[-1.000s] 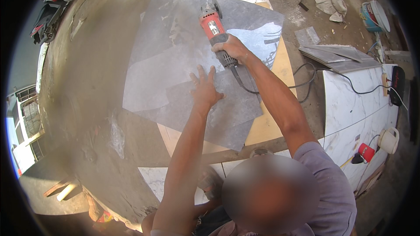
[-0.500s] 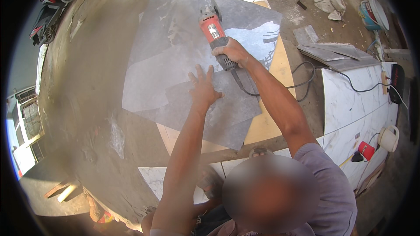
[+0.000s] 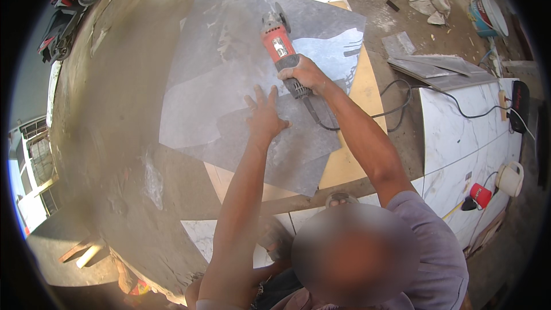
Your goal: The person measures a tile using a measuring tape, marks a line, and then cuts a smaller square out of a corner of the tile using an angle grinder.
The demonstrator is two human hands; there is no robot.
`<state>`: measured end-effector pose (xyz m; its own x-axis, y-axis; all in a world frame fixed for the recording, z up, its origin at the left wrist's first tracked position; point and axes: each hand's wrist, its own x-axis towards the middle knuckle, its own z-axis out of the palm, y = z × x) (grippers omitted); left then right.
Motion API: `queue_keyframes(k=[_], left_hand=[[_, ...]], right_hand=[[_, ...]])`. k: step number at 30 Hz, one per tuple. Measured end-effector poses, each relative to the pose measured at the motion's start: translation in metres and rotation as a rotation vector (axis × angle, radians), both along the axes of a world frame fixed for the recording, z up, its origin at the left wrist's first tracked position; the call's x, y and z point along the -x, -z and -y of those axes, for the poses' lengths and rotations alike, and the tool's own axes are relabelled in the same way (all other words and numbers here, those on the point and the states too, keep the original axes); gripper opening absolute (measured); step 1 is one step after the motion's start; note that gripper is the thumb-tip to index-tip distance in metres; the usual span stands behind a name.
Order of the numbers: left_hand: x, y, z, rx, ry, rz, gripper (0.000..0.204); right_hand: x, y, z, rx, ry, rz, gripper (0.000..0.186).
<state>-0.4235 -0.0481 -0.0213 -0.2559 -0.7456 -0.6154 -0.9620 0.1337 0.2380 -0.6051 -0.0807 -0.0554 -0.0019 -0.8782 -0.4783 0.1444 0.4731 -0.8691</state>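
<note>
My right hand [image 3: 304,73] is wrapped round the dark rear grip of a red angle grinder [image 3: 278,45]. Its disc [image 3: 282,17] stands edge-on at the far end, over the grey tile [image 3: 229,28]; whether it touches the surface I cannot tell. Flat on the grey sheets, fingers spread, my left hand [image 3: 265,116] presses down nearer to me. A black cord [image 3: 321,120] runs from the grinder's tail to the right. Pale dust hazes the tile left of the tool.
Yellowish board [image 3: 359,155] shows beneath the grey tiles. On the right lie white marbled tiles [image 3: 453,132], a stack of grey tile pieces [image 3: 436,72], a red cup [image 3: 480,195] and a white jug [image 3: 509,179]. A bucket [image 3: 488,17] and cloth [image 3: 425,0] are farther off; a motorbike [image 3: 74,6] stands far left.
The view has shifted very slightly. Grinder and both hands keep nearly the same places on the tile, and the dust haze left of the tool looks a little thicker.
</note>
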Motion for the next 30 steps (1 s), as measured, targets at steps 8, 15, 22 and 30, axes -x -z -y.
queue_keyframes(k=[8,15,22,30], left_hand=[[-0.001,0.004,0.0,0.022,0.021,0.018,0.116],[-0.001,0.003,0.0,0.026,0.019,0.016,0.116],[-0.002,0.003,0.0,0.027,0.014,0.012,0.115],[-0.003,0.004,-0.001,0.024,0.005,-0.003,0.115]], right_hand=[[-0.003,0.002,-0.014,0.019,0.028,-0.022,0.029],[0.003,0.001,-0.02,-0.021,-0.05,0.015,0.049],[-0.001,0.003,-0.032,-0.058,0.03,0.012,0.06],[-0.003,0.006,-0.04,-0.056,0.03,-0.006,0.066]])
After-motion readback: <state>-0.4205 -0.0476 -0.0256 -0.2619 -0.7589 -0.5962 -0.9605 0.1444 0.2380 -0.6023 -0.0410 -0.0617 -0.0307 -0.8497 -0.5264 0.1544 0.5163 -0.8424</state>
